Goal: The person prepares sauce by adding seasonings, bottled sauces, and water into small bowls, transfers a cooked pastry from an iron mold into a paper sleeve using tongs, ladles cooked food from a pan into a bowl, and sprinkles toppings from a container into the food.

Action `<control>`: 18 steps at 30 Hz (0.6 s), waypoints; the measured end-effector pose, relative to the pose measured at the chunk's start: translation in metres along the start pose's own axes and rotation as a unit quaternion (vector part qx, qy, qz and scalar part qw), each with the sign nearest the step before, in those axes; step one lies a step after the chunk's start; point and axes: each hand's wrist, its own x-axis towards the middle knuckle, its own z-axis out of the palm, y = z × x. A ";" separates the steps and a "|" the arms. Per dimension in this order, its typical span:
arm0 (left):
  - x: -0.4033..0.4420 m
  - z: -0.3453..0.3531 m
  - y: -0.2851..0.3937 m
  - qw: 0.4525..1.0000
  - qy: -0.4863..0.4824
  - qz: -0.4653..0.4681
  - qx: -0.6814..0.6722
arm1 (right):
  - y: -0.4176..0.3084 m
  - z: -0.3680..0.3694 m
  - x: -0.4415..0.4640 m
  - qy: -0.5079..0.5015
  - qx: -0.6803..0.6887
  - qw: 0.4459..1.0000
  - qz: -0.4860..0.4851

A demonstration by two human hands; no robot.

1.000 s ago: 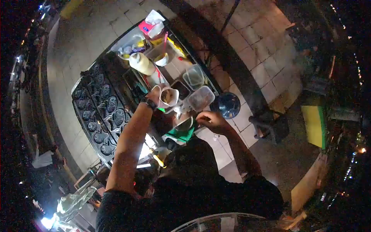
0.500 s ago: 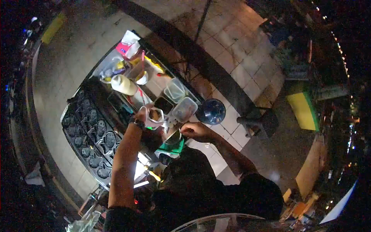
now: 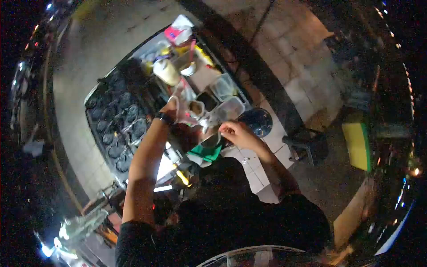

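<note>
Your left hand (image 3: 170, 108) is closed around the translucent plastic container (image 3: 185, 116) above the near part of the desk (image 3: 230, 72). It now looks more tilted, its side showing. Your right hand's (image 3: 241, 135) fingers are half curled; I cannot tell their hold.

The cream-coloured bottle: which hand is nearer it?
Left. The left hand is just short of the cream-coloured bottle; the right hand is farther off, to the right and nearer the body.
</note>
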 end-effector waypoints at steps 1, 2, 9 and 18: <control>-0.023 0.035 0.014 0.997 0.080 -0.011 0.014 | 0.002 0.004 0.006 0.000 -0.037 0.999 -0.017; -0.033 0.047 0.015 0.996 0.091 -0.004 0.008 | -0.002 0.009 0.011 0.008 -0.051 0.998 -0.041; -0.025 0.020 0.008 0.983 0.153 -0.073 -0.062 | -0.016 0.049 0.056 0.066 -0.136 0.972 -0.177; -0.038 0.037 0.003 0.989 0.074 -0.107 -0.070 | 0.078 0.115 0.142 0.246 -0.281 0.928 0.002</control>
